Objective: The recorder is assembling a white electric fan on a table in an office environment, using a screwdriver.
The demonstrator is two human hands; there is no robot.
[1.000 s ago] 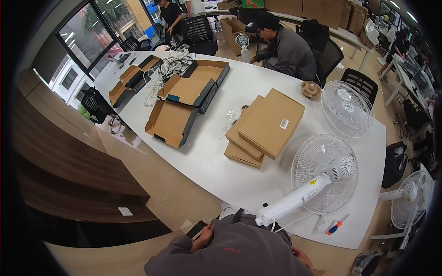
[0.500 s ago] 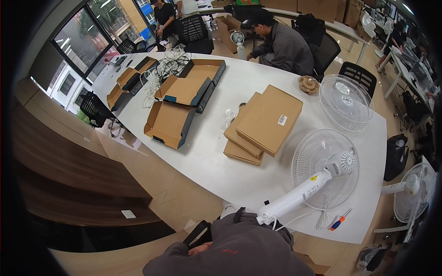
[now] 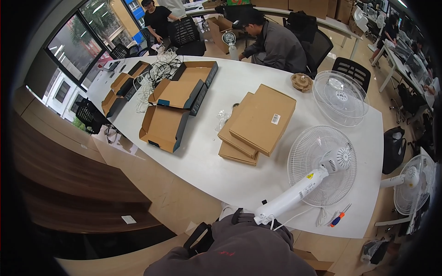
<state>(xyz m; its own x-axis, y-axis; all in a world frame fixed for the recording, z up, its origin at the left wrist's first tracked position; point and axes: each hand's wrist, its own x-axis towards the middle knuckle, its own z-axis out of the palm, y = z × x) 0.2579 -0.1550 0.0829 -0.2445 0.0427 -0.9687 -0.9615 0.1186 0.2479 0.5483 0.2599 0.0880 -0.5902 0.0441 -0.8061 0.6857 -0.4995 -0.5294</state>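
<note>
Neither of my hands shows; the dark grey top (image 3: 230, 248) I wear fills the lower middle. Right in front of me a white stand fan lies on the table, its pole (image 3: 290, 195) pointing at my body and its wire-caged head (image 3: 322, 165) resting farther right. A white cord (image 3: 294, 215) runs from the pole's near end across the tabletop. Beside the fan lies a screwdriver (image 3: 339, 217) with a blue and orange handle. Flat brown cardboard boxes (image 3: 264, 119) are stacked left of the fan head.
Open cardboard boxes (image 3: 163, 126) and tangled white cables (image 3: 154, 80) cover the table's left part. A loose fan guard (image 3: 340, 99) and brown moulded packing (image 3: 301, 82) lie far right. A seated person (image 3: 281, 48) works across the table (image 3: 198, 156); another stands behind.
The whole scene has shifted slightly left in the picture. A small part of a hand by my left sleeve has gone out of sight. The fan and boxes stay in place on the table.
</note>
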